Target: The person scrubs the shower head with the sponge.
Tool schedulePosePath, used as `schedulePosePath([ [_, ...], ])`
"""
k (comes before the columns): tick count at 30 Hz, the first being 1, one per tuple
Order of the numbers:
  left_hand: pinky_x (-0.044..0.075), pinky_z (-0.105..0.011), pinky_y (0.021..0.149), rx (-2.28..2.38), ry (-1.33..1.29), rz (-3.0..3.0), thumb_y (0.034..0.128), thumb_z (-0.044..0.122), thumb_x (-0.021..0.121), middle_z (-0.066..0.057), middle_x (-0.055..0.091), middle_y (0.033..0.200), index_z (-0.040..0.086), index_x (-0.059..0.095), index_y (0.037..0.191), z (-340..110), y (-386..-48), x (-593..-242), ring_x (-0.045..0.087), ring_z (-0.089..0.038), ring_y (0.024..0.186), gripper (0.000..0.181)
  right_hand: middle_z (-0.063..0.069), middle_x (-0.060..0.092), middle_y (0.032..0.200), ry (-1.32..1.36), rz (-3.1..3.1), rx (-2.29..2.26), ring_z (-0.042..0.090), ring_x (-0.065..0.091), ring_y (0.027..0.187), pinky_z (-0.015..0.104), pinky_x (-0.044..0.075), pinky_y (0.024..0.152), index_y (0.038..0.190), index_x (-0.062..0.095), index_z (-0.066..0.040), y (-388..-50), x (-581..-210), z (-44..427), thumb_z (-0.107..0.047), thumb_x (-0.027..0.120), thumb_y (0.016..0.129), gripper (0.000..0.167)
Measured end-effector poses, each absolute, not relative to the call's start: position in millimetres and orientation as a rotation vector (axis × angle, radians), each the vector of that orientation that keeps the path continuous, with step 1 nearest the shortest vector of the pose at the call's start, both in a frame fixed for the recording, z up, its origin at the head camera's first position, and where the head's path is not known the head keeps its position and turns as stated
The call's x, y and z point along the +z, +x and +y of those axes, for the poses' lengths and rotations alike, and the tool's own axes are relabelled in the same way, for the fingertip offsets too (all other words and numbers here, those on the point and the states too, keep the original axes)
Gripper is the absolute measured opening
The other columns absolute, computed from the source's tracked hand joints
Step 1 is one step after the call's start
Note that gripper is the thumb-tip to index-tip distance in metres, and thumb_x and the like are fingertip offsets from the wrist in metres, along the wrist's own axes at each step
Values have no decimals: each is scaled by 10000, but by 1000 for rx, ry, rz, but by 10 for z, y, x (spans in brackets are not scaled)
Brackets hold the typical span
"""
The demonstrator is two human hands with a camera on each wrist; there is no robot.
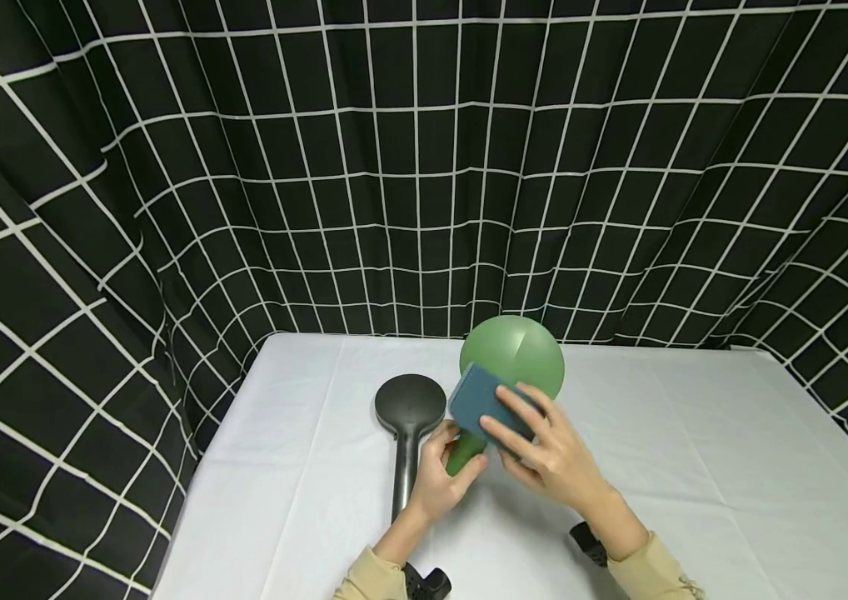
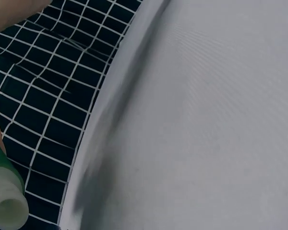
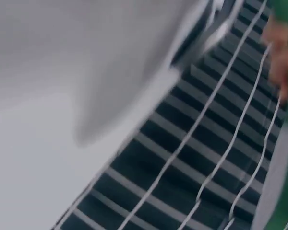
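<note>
My left hand [image 1: 442, 483] grips the green handle of a pan-shaped thing with a round, pale green head [image 1: 506, 343]. The hollow, whitish end of its handle [image 2: 8, 208] shows at the lower left of the left wrist view. In my right hand [image 1: 555, 454] is a blue, sponge-like block [image 1: 475, 402], held between fingers and thumb over the place where head and handle meet. The block hides that part, and whether it touches cannot be told. In the right wrist view, only a blurred green edge [image 3: 284, 211] and some fingers appear.
Left of my hands, a black round-headed pan [image 1: 409, 403] with a long handle lies on the white-covered table [image 1: 304, 467]. My left forearm crosses near its handle end. A black curtain with white grid lines [image 1: 431, 192] hangs behind and at both sides.
</note>
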State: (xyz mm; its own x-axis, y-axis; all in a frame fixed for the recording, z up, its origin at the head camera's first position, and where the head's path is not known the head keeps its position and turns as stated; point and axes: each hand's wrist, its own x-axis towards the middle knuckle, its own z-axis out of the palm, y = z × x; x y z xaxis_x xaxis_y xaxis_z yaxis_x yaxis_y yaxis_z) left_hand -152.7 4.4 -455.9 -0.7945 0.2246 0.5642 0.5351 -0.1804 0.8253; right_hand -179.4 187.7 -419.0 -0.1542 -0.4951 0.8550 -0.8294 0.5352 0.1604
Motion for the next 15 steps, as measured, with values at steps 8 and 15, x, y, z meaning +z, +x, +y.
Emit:
schedulePosePath([
  [8, 513, -256, 684, -2052, -784, -1913, 749, -146, 635, -305, 524, 989, -223, 509, 1120, 46, -1457, -4474, 547, -250, 810, 400, 188, 417, 1370, 468, -2016, 842, 403, 360, 1185, 559, 314, 909, 1278, 569, -87, -2053, -3927, 2132, -187, 537, 901, 391],
  [15, 535, -291, 685, -2157, -732, -1948, 787, -152, 598, -312, 522, 1007, -225, 499, 1122, 20, -1478, -4443, 588, -234, 790, 357, 268, 467, 1290, 702, -1911, 572, 500, 419, 1075, 570, 327, 885, 1177, 631, -43, -1806, -4143, 1830, -240, 514, 887, 370],
])
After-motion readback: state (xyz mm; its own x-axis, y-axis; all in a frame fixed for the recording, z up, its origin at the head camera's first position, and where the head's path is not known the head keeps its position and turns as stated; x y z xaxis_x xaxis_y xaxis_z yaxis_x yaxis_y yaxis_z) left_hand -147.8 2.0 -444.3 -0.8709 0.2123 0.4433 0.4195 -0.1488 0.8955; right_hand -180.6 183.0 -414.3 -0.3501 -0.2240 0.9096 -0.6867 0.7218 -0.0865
